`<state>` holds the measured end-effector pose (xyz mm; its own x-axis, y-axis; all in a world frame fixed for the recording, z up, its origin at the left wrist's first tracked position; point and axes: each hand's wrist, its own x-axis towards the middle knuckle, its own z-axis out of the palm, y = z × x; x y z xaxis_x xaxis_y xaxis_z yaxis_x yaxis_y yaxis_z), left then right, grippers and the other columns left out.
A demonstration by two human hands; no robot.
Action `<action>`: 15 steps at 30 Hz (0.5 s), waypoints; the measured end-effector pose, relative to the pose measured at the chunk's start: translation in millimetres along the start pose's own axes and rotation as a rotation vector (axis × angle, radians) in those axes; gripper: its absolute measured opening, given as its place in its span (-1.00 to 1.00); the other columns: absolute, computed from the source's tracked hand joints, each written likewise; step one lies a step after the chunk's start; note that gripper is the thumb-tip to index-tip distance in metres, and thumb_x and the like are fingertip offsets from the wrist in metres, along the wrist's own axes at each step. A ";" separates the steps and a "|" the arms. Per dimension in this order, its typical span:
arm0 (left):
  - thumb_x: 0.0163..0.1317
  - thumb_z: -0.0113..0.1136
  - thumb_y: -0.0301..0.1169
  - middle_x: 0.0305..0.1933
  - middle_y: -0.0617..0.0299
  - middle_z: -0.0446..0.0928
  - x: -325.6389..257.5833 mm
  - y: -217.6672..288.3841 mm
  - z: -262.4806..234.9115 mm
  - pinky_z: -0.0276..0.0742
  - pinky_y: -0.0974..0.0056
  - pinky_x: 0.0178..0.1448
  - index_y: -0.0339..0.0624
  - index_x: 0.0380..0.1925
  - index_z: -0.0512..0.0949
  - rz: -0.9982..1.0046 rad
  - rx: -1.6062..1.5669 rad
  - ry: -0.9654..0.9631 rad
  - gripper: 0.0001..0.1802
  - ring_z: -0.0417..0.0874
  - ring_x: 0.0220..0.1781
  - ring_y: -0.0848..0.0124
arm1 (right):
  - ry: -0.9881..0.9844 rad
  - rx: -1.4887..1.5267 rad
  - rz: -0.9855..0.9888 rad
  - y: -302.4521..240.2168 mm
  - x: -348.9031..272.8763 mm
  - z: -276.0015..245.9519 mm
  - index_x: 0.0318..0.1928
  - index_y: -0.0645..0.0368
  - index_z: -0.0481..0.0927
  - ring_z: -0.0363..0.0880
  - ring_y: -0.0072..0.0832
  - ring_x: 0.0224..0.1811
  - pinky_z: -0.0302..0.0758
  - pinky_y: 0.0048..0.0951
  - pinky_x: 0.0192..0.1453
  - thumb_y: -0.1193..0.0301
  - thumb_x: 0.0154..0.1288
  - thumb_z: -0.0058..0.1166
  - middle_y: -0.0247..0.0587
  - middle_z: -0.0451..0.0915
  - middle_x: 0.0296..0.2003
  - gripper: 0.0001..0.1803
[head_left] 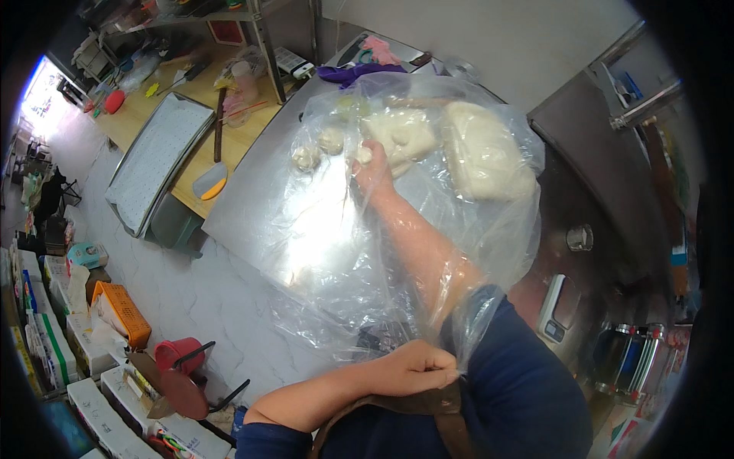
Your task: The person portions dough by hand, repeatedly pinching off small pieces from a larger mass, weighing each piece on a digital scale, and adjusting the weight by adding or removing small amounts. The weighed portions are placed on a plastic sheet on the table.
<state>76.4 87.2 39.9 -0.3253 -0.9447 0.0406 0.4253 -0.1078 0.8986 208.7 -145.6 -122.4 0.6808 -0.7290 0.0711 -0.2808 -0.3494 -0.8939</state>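
Note:
A large clear plastic sheet [489,229] is draped over the metal worktable. My right hand [373,170], with its forearm under the sheet, reaches to the far part of the table. Its fingers are closed round a small piece of dough [364,155]. Two small dough balls [330,141] sit to its left under the plastic. A pale dough slab [405,131] lies just beyond and right of that hand, and a bigger dough slab [489,153] is farther right, also covered. Close to my body, my left hand [422,369] is closed in a fist on the sheet's near edge.
At left, a wooden table holds a metal tray [157,164], a scraper [209,182] and a dark wooden stick [220,126]. A purple cloth [359,73] lies at the back. Rightward are a glass [579,238] and a scale [558,307]. Boxes and an orange basket [122,312] stand lower left.

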 end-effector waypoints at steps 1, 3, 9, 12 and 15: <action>0.39 0.12 -0.32 -0.59 0.26 0.33 -0.6 -13.3 -4.4 0.26 0.32 -0.44 -0.26 -0.49 0.46 0.044 -0.115 0.028 -0.70 0.35 -0.51 0.60 | -0.037 -0.118 -0.049 2.3 7.4 8.8 0.35 0.31 0.20 0.30 0.11 0.34 0.24 -0.17 0.43 0.37 0.19 0.22 0.31 0.30 0.28 -0.24; 0.36 0.17 -0.28 -0.57 0.28 0.40 -10.5 -33.9 -19.4 0.32 0.34 -0.41 -0.26 -0.48 0.50 -0.110 -0.231 0.168 -0.70 0.42 -0.48 0.56 | -0.092 -0.332 -0.162 8.1 8.8 15.4 0.43 0.31 0.11 0.23 0.12 0.39 0.16 -0.18 0.50 0.39 0.19 0.21 0.33 0.22 0.34 -0.16; 0.18 0.36 -0.26 -0.03 0.17 0.61 -24.5 -21.1 -46.7 0.49 0.25 0.11 -0.20 0.09 0.57 -0.062 0.487 0.550 -0.52 0.59 -0.02 0.30 | 0.021 -0.139 -0.287 26.5 -38.2 -11.3 0.38 0.33 0.24 0.25 0.04 0.42 0.16 -0.22 0.52 0.40 0.18 0.19 0.26 0.32 0.32 -0.24; 0.12 0.33 0.05 0.35 0.03 0.40 -6.2 6.2 -69.1 0.19 0.02 0.44 -0.19 0.29 0.40 0.188 0.863 0.748 -0.18 0.35 0.39 0.05 | -0.336 -0.150 -0.159 21.3 -92.2 -52.3 0.37 0.30 0.29 0.24 -0.02 0.43 0.16 -0.21 0.51 0.35 0.28 0.15 0.17 0.29 0.36 -0.32; 0.07 0.27 0.21 0.45 -0.02 0.28 31.5 9.5 -62.4 0.05 -0.09 0.50 -0.20 0.34 0.33 0.308 1.001 0.494 -0.04 0.19 0.51 -0.01 | -0.649 0.022 0.148 7.0 -179.4 -133.5 0.30 0.21 0.41 0.35 -0.06 0.35 0.26 -0.19 0.44 0.27 0.34 0.09 0.12 0.42 0.28 -0.44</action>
<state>122.9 37.0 22.4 0.1355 -0.9300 0.3415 -0.5018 0.2328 0.8331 -5.7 -95.9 -82.4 0.9071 -0.2636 -0.3281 -0.3937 -0.2557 -0.8829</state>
